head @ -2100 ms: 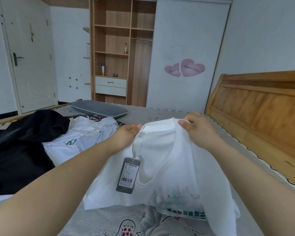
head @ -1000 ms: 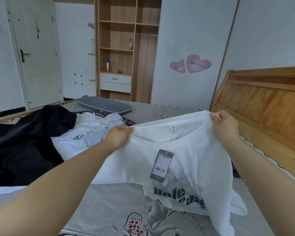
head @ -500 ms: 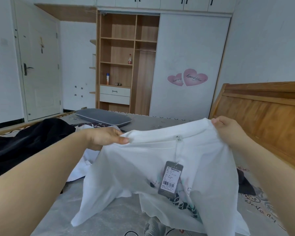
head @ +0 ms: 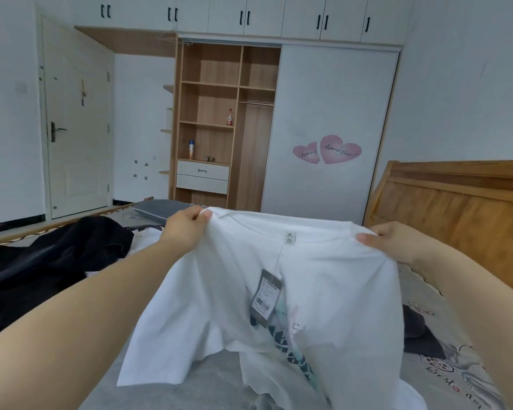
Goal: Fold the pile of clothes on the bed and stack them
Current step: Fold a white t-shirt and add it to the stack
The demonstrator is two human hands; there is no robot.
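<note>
A white T-shirt [head: 332, 291] with a dark printed front hangs spread in the air above the bed [head: 214, 377]. A grey price tag [head: 265, 294] dangles from its collar. My left hand [head: 187, 229] pinches the left shoulder of the shirt. At the right shoulder my right hand [head: 397, 242] grips the fabric. The shirt's lower hem touches the bed cover. More clothes lie to the left: a black garment [head: 48, 270] and a bit of white cloth [head: 144, 241] behind my left arm.
A grey pillow [head: 160, 209] lies at the far side of the bed. The wooden headboard [head: 456, 220] runs along the right. A dark folded item [head: 418, 332] sits on the bed at the right. An open wardrobe [head: 225, 125] and a door [head: 77, 134] stand behind.
Both hands have slid apart along the collar to the shoulders and lifted the shirt higher, so it now hangs spread out. The view has tilted upward.
</note>
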